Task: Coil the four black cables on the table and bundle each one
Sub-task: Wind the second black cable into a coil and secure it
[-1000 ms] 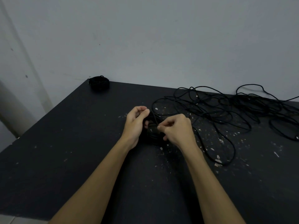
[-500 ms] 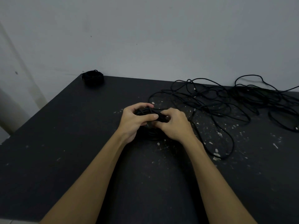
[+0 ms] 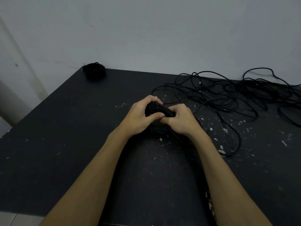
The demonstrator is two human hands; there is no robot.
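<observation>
Both hands hold a coiled black cable (image 3: 156, 110) just above the middle of the black table (image 3: 65, 128). My left hand (image 3: 140, 117) wraps round the coil's left side, fingers over the top and thumb across the front. My right hand (image 3: 180, 120) grips its right side with curled fingers. A loose strand runs from under my right hand out to the right. A finished black bundle (image 3: 94, 71) sits at the table's far left corner. A tangle of loose black cables (image 3: 236, 97) lies over the far right of the table.
The table's left edge runs diagonally beside a pale wall, and a grey wall stands behind the far edge. White flecks and chips are scattered across the tabletop around and right of my hands. One long cable loop (image 3: 234, 144) curves toward the front right.
My left hand's fingers have closed over the top of the coil and its thumb has come across the front. My right hand went from pinching to gripping the coil's right side.
</observation>
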